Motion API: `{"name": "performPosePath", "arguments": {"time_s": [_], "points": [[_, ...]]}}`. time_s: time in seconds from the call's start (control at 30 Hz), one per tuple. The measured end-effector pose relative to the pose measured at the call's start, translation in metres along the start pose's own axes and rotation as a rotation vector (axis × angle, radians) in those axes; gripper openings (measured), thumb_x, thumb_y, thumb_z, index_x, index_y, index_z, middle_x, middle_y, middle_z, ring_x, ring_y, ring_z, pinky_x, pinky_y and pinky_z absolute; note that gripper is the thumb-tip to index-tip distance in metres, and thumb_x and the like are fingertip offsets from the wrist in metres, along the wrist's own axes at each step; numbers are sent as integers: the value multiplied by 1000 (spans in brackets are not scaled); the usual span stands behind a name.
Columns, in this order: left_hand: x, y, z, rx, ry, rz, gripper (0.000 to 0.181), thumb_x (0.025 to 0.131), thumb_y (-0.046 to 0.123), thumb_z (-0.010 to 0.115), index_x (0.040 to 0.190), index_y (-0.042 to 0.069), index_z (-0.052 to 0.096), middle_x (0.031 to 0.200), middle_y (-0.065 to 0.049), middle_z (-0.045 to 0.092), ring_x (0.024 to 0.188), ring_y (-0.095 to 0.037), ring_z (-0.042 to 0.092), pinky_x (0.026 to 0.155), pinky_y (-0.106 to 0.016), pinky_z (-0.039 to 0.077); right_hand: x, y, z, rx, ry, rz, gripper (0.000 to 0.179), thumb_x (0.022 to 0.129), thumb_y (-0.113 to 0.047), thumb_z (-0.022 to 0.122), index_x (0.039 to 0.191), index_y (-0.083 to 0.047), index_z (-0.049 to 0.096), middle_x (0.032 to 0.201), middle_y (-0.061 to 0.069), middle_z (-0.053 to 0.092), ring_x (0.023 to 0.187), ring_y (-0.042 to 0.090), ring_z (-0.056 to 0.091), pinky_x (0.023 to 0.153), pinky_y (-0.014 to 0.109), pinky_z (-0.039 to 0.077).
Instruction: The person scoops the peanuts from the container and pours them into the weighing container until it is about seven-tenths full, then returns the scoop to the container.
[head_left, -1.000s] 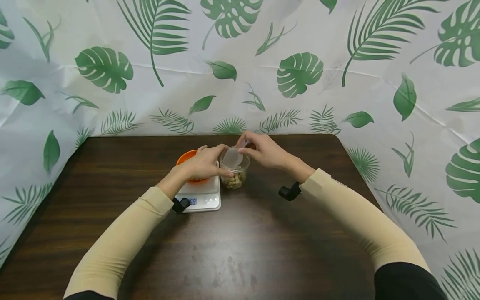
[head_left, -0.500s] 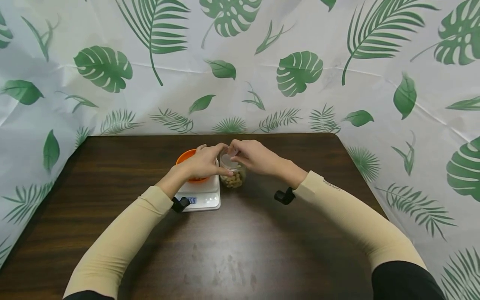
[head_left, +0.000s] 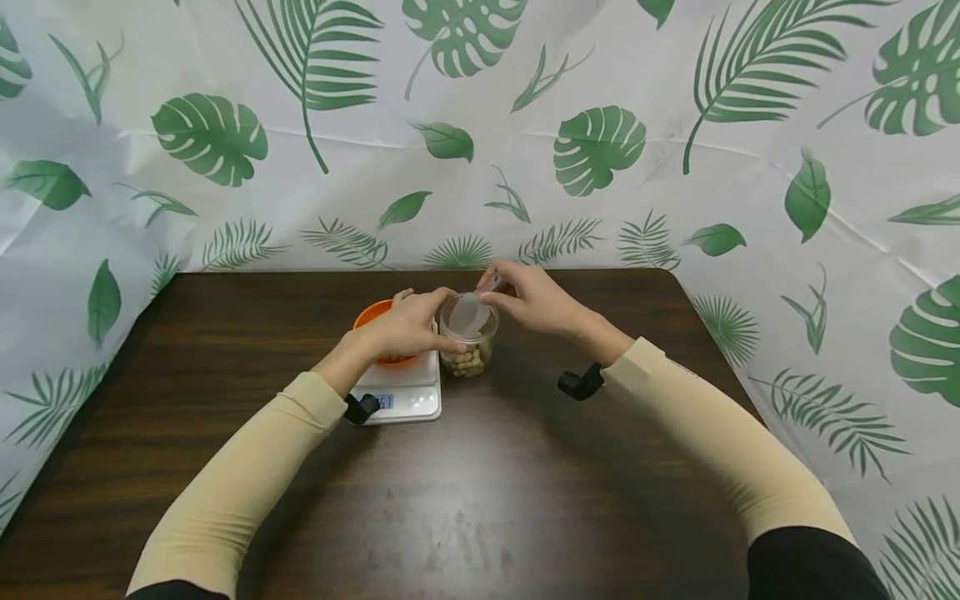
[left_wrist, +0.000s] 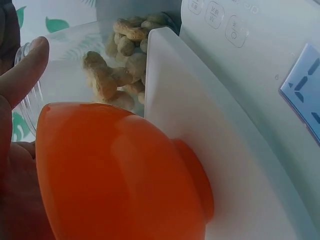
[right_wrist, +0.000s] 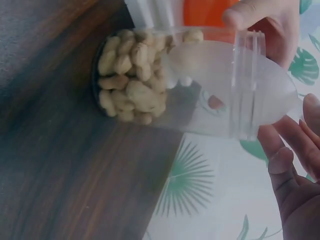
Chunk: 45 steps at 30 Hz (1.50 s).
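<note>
A clear jar holding unshelled peanuts stands beside the scale. My left hand grips it near the rim, thumb on the near side and fingers behind. Between the thumb and fingers of my right hand is the handle of a translucent white scoop. The scoop slants through the jar's mouth, its bowl inside above most of the peanuts. In the right wrist view its tip reaches the upper peanuts. An orange bowl sits on the white kitchen scale, partly behind my left hand.
The scale's lit display faces the front edge, partly covered by the left wrist camera. Everything stands near the back of the dark wooden table. A leaf-print sheet hangs right behind.
My right hand dipped left and down over the jar, then came back up and right, drawing the scoop partly up again. My left hand stays on the jar.
</note>
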<state>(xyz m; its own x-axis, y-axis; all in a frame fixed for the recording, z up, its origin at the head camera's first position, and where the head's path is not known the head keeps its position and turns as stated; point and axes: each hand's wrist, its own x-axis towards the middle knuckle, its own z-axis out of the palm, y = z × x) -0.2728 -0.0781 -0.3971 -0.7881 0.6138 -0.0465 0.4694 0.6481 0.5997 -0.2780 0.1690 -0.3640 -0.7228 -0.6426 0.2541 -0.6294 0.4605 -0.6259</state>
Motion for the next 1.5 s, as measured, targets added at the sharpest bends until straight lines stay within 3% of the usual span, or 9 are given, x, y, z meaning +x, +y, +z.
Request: {"name": "performPosePath", "arguments": {"time_s": [0.23, 0.33, 0.47, 0.7, 1.0, 1.3, 1.5], "points": [[0, -1, 1, -2, 2, -7, 80, 88, 44, 82, 148, 6, 45, 134, -8, 63, 127, -25, 55, 119, -59, 5, -9, 9, -7, 109, 50, 175, 18, 105, -22, 62, 118, -9, 63, 100, 11, 69, 75, 27, 59, 63, 37, 49], [-1, -1, 2, -7, 9, -13, 79, 88, 43, 82, 147, 6, 45, 135, -8, 62, 128, -25, 55, 119, -59, 5, -11, 11, -7, 159, 70, 192, 17, 105, -19, 62, 118, -8, 63, 102, 12, 70, 79, 26, 63, 66, 37, 53], [-1, -1, 1, -6, 15, -11, 78, 88, 43, 82, 147, 6, 46, 136, -9, 62, 129, -25, 55, 119, -59, 5, -13, 12, -1, 119, 86, 118, 15, 104, -14, 64, 116, -6, 63, 102, 9, 70, 82, 22, 66, 70, 35, 56], [-3, -3, 0, -5, 11, -8, 80, 89, 46, 80, 148, 6, 45, 133, -9, 63, 125, -24, 56, 120, -59, 4, -10, 8, 13, -109, 99, -84, 14, 99, -11, 70, 111, -5, 65, 93, 5, 69, 69, 18, 61, 62, 34, 50], [-1, -4, 0, -3, 3, -15, 81, 89, 46, 80, 150, 6, 44, 134, -8, 62, 124, -25, 57, 119, -60, 6, 1, -2, 18, -214, -49, -136, 18, 100, -12, 69, 114, -4, 63, 103, 8, 66, 87, 19, 63, 74, 34, 54], [-1, -3, -1, -1, 9, -17, 77, 89, 44, 80, 146, 8, 46, 129, -4, 64, 121, -22, 58, 119, -58, 5, 10, -17, 14, -248, -217, -63, 16, 106, -13, 59, 118, -6, 53, 112, 9, 63, 97, 20, 63, 81, 34, 53], [-1, -3, -1, -21, 1, -17, 76, 89, 41, 81, 147, 7, 45, 130, -6, 63, 122, -24, 58, 119, -60, 3, 14, -21, 20, -252, -263, -59, 16, 106, -10, 57, 117, -4, 49, 114, 11, 61, 101, 23, 61, 85, 36, 52]]}}
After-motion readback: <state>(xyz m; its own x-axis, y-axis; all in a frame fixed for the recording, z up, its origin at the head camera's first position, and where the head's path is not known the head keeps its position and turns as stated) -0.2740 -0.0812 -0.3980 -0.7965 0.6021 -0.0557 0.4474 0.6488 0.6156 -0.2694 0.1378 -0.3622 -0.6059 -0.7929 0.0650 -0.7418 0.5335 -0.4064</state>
